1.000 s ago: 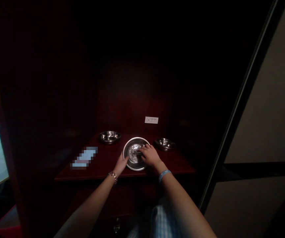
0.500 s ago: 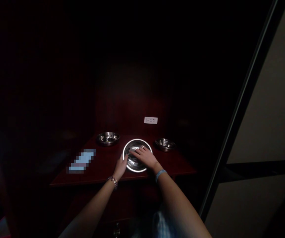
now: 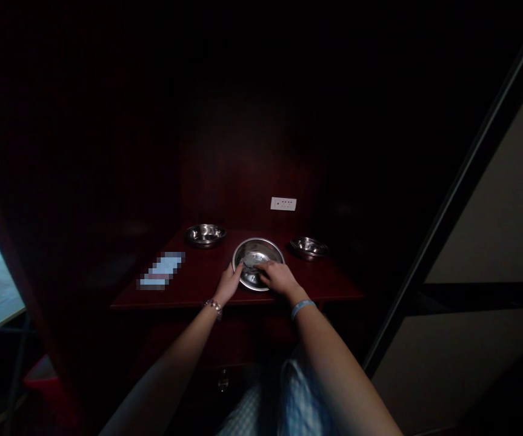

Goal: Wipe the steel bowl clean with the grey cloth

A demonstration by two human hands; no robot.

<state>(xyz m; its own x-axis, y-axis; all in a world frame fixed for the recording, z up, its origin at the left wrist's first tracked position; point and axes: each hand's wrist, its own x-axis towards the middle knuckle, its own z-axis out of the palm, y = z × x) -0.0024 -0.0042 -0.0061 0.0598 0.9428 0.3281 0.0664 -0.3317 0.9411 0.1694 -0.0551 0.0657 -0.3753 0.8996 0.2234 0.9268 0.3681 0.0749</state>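
A shiny metal bowl (image 3: 258, 240) sits near the front of the dark red shelf (image 3: 188, 284), tipped slightly toward me. My left hand (image 3: 228, 284) holds its left rim, with the thumb reaching over the inside. Over the bowl's right side lies my right hand (image 3: 281, 278), its fingers curled together and their tips down at the inner surface. Whether these fingers pinch something small is too dark to tell. A greyish patch shows inside the bowl near the fingertips, and it could be a reflection.
Behind to the left stands another metal bowl (image 3: 205, 235), and a further metal bowl (image 3: 309, 247) is at the right. A blurred-out light blue item (image 3: 162, 270) lies on the left. A white power socket (image 3: 283, 204) is on the back wall. Below hangs a small latch (image 3: 223, 381).
My right hand's fingers, spread over the bowl before, are now curled closer together inside it. My left hand stays on the rim. The view has shifted, so the shelf appears higher.
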